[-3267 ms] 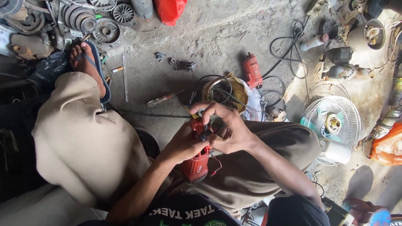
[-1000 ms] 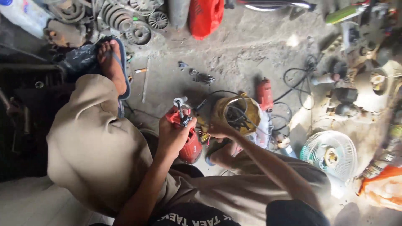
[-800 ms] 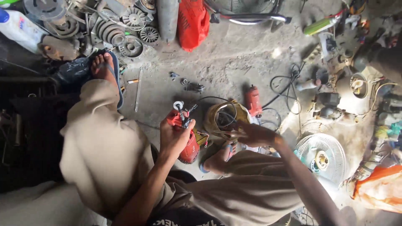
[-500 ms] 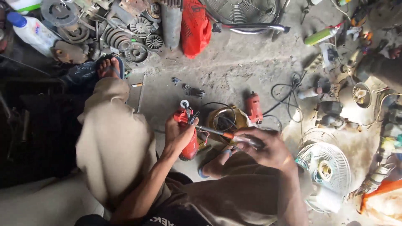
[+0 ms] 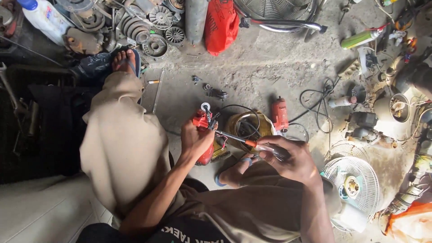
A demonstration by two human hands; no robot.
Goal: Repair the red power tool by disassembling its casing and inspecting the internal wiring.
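The fingers of the left hand are wrapped around a red power tool, rigid and seemingly heavy, best gripped mid-body, while the right hand is closed on a screwdriver just to its right.

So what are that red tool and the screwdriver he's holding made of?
The red tool in the left hand looks like moulded plastic, smooth and slightly glossy, with a bare metal ring at its front. The screwdriver in the right hand has a thin dark shaft, probably steel, and an orange collar, likely plastic.
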